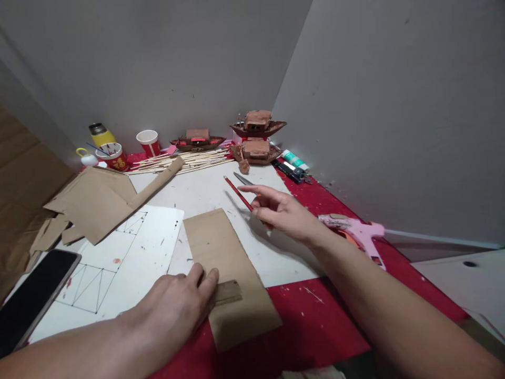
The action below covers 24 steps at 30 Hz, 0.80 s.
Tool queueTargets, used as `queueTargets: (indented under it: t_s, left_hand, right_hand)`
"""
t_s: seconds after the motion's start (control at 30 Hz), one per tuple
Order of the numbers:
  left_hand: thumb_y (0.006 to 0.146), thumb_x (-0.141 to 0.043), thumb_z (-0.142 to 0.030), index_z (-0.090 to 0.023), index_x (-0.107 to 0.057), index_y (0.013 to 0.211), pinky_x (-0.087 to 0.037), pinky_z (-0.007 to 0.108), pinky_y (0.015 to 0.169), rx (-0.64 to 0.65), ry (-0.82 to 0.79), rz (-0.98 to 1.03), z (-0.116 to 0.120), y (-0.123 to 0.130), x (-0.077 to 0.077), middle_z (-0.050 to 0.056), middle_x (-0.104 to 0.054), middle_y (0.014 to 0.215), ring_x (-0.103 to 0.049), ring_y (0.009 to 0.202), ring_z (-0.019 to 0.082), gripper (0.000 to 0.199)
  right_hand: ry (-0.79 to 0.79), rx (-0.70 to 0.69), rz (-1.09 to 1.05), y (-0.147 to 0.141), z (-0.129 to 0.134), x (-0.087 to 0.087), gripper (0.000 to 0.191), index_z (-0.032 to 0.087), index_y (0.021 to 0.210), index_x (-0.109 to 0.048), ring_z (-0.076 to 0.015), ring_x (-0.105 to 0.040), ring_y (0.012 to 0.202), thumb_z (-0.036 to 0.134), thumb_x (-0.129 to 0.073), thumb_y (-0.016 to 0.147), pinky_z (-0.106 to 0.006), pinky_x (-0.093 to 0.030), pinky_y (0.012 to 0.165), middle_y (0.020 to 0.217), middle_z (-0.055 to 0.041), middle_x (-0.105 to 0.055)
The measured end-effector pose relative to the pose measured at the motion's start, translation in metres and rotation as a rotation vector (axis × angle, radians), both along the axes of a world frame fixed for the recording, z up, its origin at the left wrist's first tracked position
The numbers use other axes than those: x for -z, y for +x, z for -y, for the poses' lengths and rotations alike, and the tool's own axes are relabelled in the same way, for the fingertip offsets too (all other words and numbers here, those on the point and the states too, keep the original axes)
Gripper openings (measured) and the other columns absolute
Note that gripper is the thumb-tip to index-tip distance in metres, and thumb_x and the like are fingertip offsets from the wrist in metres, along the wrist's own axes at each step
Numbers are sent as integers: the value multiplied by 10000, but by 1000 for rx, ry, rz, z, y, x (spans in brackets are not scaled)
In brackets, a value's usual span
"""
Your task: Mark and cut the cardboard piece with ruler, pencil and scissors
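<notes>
The cardboard strip point(213, 231) lies flat in front of the person, its far part on a white sheet point(205, 184) and its near end over the red cover point(303, 316). A short ruler point(230, 291) rests across its near half. The left hand point(169, 297) is palm down with fingers bent, tips at the ruler; the pressure presumably keeps ruler and cardboard from sliding. Whether those fingers grip the ruler or only press it, I cannot tell.

The right hand point(282, 210) is closed on a red and black pencil point(239, 193) between thumb and fingers, index finger extended. It is raised clear of the cardboard, which leaves the strip's right edge unobstructed. Scissors point(242, 179) show partly behind this hand.

To the left, a line drawing point(158, 223) lies flat, probably within reach for reference, with a phone point(37, 295) at its edge and smooth brown cardboard pieces point(98, 197) stacked above.

Farther out: thin pale wooden sticks point(203, 159), laid roughly parallel; brown, rough-surfaced model boats point(256, 152) with pointed ends and rounded roofs; paper cups point(149, 143); and, at right, a pink plastic glue gun point(365, 231)
</notes>
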<state>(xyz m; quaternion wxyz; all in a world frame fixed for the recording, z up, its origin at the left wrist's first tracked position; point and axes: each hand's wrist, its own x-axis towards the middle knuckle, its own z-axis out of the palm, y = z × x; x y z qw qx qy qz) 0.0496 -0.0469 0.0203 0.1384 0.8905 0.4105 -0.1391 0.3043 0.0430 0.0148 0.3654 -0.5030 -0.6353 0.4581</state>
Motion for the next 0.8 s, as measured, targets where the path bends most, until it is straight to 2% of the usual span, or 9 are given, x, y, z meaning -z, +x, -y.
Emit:
queueTargets:
  t_s: [0.07,0.17,0.37,0.53,0.6,0.63,0.73,0.8]
  left_hand:
    - [947,-404,-167,-169,-483,1386,-528,350,548,19,22,-84,-3,3,-2,145,-646,1117,-686,639,229,446]
    - [989,-370,-218,-163,-450,1426,-561,406,556,29,47,-120,-7,6,-5,161,-628,1202,-712,673,270,448]
    - [997,-382,-258,-160,-425,1471,-591,422,545,50,21,-169,-10,4,-1,165,-635,1211,-724,666,278,486]
    - [955,-431,-195,-142,-401,1487,-615,434,601,80,16,-54,-11,-2,11,160,-637,1213,-725,771,289,535]
    - [926,-490,-195,-147,-400,1488,-620,446,640,66,-8,-14,-10,-3,13,153,-639,1215,-721,809,295,572]
    - [911,-531,-219,-148,-399,1489,-620,451,656,56,-20,-1,-10,-4,13,156,-637,1225,-719,822,300,597]
    - [849,-652,-336,-136,-373,1507,-615,471,698,34,-76,35,-9,-3,8,192,-605,1297,-711,863,325,742]
    - [806,-702,-384,-130,-351,1521,-609,481,732,11,-125,57,-9,-2,3,213,-573,1352,-704,905,342,836]
  right_hand:
    - [-87,-27,-61,0,2,-2,441,184,1110,-705,-100,-395,438,230,-574,692,-238,-318,450,530,65,-479]
    - [-139,-11,-115,-1,2,-3,308,161,951,-740,-94,-399,442,251,-617,684,-239,-313,468,487,59,-482]
    - [-117,34,-238,-6,-2,8,205,186,877,-711,-80,-450,486,212,-687,675,-236,-343,481,611,45,-557]
    - [-116,46,-353,-13,-7,23,198,202,921,-676,-95,-542,535,191,-701,724,-249,-417,506,670,38,-580]
    - [-124,46,-408,-16,-8,27,289,224,1016,-648,-107,-587,560,192,-704,734,-250,-447,503,708,46,-577]
    - [-129,47,-433,-18,-7,28,396,248,1113,-620,-111,-602,568,188,-708,731,-248,-455,495,730,55,-571]
    - [-148,57,-479,-20,-6,27,817,354,1440,-374,-113,-623,571,161,-716,723,-240,-461,480,775,79,-556]
    - [-162,70,-480,-20,-6,26,953,371,1519,-240,-108,-629,568,149,-713,722,-240,-461,483,789,83,-550]
